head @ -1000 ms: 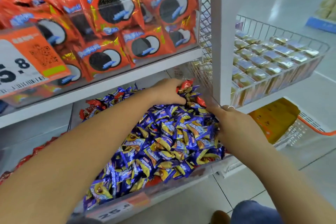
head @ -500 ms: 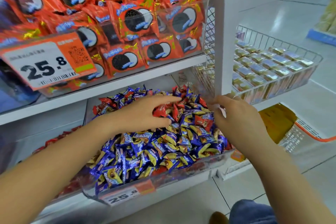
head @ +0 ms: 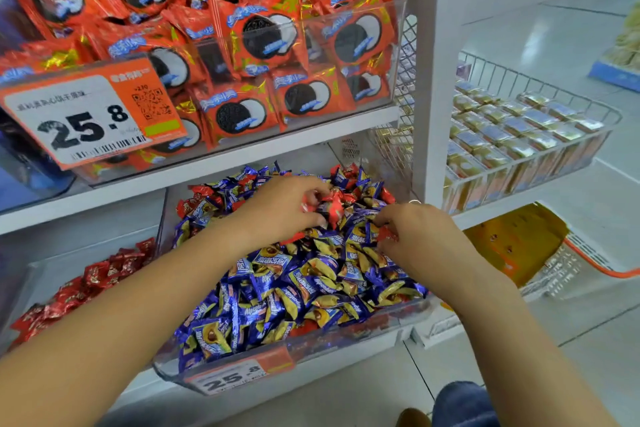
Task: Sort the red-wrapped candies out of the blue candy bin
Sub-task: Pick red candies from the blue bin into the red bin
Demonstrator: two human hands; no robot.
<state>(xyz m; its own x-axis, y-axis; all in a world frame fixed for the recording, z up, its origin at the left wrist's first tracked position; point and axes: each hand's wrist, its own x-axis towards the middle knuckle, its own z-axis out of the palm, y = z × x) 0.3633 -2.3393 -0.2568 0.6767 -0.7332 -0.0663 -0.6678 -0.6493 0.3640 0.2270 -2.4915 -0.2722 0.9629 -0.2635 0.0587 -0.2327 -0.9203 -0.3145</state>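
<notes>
A clear bin [head: 242, 369] on the lower shelf is heaped with blue-and-yellow wrapped candies [head: 277, 295]. Red-wrapped candies [head: 341, 199] lie mixed in along the back of the heap. My left hand [head: 280, 210] sits over the back middle of the pile, fingers curled round a few red candies. My right hand [head: 420, 236] is just to its right, pinching one red candy [head: 386, 234] between thumb and fingers. More red wrappers [head: 199, 192] show at the bin's back left.
A neighbouring clear bin [head: 31, 274] to the left holds red candies [head: 86, 284]. The shelf above carries orange cookie packs [head: 263, 42] and a price tag [head: 90, 114]. A white upright [head: 433, 80], a wire basket of gold boxes [head: 519, 135] and an orange-rimmed basket [head: 588, 260] stand right.
Both hands have drawn closer together over the back of the pile. The left hand has closed on red candies, and the right hand has picked up a red candy.
</notes>
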